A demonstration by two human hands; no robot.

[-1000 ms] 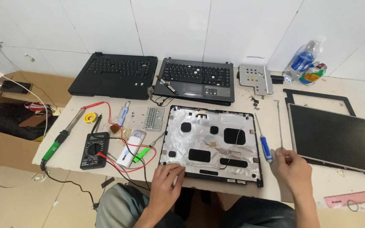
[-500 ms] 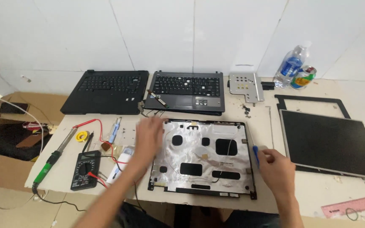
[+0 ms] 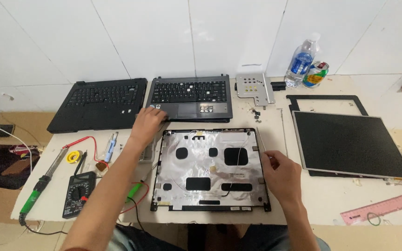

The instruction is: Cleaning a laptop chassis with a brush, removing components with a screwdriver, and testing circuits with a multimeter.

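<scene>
Your left hand (image 3: 147, 123) reaches to 11 o'clock, fingers curled at the laptop (image 3: 189, 97) edge, grip unclear; your right hand (image 3: 282, 174), loosely curled and holding nothing visible, steadies the lid (image 3: 210, 169) at 3 o'clock

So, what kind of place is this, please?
Probably a small electronics repair bench, perhaps at home. A stripped laptop lid lies before the person, a bare screen panel beside it, and a multimeter and soldering iron lie on the table.
</scene>
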